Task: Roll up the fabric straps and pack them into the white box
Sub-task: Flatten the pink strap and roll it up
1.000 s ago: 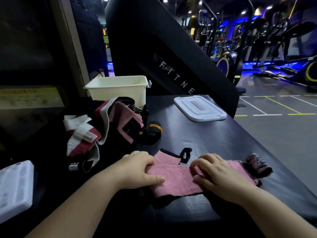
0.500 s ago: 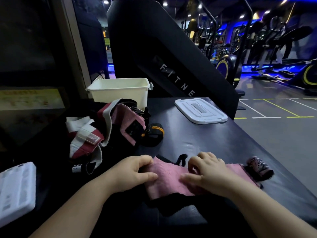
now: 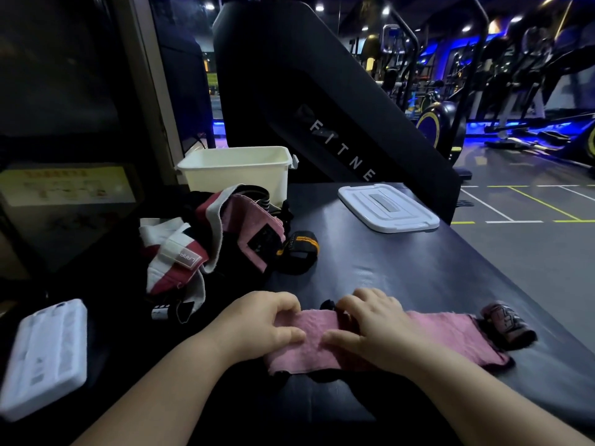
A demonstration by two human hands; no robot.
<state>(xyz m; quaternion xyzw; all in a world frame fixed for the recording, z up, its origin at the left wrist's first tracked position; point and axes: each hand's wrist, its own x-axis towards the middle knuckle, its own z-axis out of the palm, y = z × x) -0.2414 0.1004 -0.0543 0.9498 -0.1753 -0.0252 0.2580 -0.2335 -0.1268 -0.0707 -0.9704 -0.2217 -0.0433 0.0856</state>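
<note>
Left hand [image 3: 260,323] and right hand [image 3: 376,329] with curled fingers pinching a fuzzy pink fabric strap [image 3: 447,336], lying flat on a smooth dark padded surface [image 3: 402,268], rectangular white plastic box [image 3: 235,178] behind

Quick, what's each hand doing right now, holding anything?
Left hand: closed, pinching the near end of the pink strap.
Right hand: closed, fingers curled on the same strap's middle.

The right hand [image 3: 380,329] covers the middle of the pink strap [image 3: 450,334], and the black loop [image 3: 326,304] just beyond its fingers is mostly hidden.
</note>
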